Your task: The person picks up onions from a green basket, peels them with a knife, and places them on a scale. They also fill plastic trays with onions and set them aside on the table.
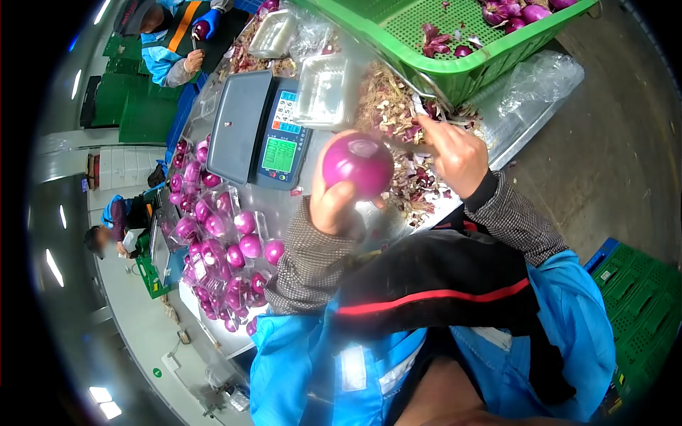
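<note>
My left hand (pixel 332 202) is wrapped round a peeled red onion (pixel 359 167), its pale cut end facing up. My right hand (pixel 456 155) grips a small knife (pixel 410 148) with the forefinger stretched out, and the blurred blade points toward the onion, its tip close to the onion's side. Beneath both hands lies a heap of dry onion skins and root trimmings (pixel 398 99) on the metal table. Left of the onion stands a digital scale (pixel 241 128) with a lit green display, and clear plastic trays (pixel 323 92) sit beside it.
A green crate (pixel 455 67) with onions and skins stands at the table's far right, by a plastic bag (pixel 543 82). Packed red onions (pixel 220 248) cover the left side. A co-worker (pixel 177 42) holds an onion at the far left; another person (pixel 117 224) works further off.
</note>
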The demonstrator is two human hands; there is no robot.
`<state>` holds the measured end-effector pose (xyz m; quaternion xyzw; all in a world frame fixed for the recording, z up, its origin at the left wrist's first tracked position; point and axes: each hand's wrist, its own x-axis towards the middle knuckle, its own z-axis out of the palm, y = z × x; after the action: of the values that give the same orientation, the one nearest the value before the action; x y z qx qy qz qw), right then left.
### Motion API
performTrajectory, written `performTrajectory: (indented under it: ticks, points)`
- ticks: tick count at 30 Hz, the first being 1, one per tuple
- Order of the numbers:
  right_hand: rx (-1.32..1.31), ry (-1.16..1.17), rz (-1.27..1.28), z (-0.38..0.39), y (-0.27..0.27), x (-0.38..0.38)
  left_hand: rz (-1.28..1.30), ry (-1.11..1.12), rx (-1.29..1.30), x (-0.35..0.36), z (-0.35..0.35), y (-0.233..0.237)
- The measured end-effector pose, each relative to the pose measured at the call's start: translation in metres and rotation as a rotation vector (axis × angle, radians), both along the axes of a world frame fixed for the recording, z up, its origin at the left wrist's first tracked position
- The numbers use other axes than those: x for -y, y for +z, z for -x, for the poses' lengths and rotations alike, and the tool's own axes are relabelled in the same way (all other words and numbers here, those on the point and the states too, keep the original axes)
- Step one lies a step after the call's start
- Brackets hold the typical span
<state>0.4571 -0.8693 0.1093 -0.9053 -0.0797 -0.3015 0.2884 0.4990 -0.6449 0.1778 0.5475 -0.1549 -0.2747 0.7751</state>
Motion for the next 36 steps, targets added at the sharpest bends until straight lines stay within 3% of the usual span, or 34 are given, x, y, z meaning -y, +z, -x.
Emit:
performTrajectory:
  ticks: [2, 6, 9, 11, 12, 13, 15, 17, 19, 21, 22, 25, 28, 33, 36]
  points:
    - [-0.020, -0.031, -0.030, 0.001, -0.002, 0.004, -0.058, 0.026, 0.066, -0.004, -0.004, 0.005]
    - [-0.067, 0.142, -0.391, -0.001, 0.014, -0.011, -0.179, 0.097, 0.209, -0.001, -0.008, -0.004]
    - [-0.317, 0.235, -0.548, -0.001, 0.041, -0.012, -0.269, 0.154, 0.333, 0.012, -0.004, 0.001]
    - [-0.405, 0.362, -0.733, -0.007, 0.038, -0.010, -0.565, 0.094, 0.680, 0.006, -0.010, -0.001]
    - [-0.428, 0.439, -0.837, -0.012, 0.029, -0.011, -0.804, -0.005, 1.055, 0.008, -0.016, 0.010]
    - [-0.451, 0.517, -0.939, -0.018, 0.019, -0.011, -0.806, -0.033, 1.174, 0.013, -0.017, 0.012]
    - [-0.524, 0.701, -1.118, -0.026, 0.010, -0.011, -0.826, 0.029, 1.069, 0.015, -0.011, 0.016]
    - [-0.874, 0.785, -1.497, -0.024, 0.011, 0.000, -0.430, 0.192, 0.524, 0.016, -0.008, -0.006]
    - [-0.837, 0.703, -1.550, -0.014, 0.009, -0.013, -0.293, 0.018, 0.231, 0.007, -0.014, -0.041]
    - [-0.867, 0.673, -1.551, -0.012, -0.004, -0.022, -0.086, 0.128, 0.061, 0.008, -0.001, -0.065]
    - [-0.832, 0.593, -1.398, -0.012, -0.002, -0.019, -0.104, 0.118, 0.057, 0.005, -0.003, -0.066]
    - [-0.273, 0.277, -0.544, -0.010, 0.009, -0.018, -0.081, 0.169, -0.045, -0.001, -0.007, -0.061]
    - [-0.154, 0.266, 0.021, -0.003, 0.028, -0.003, -0.159, 0.122, -0.013, -0.010, -0.007, -0.053]
    - [-0.001, 0.217, 0.188, -0.015, 0.025, -0.005, -0.318, 0.034, 0.088, -0.010, 0.001, -0.035]
    - [-0.008, 0.249, 0.170, -0.021, 0.010, -0.003, -0.230, -0.032, 0.000, -0.015, 0.001, -0.033]
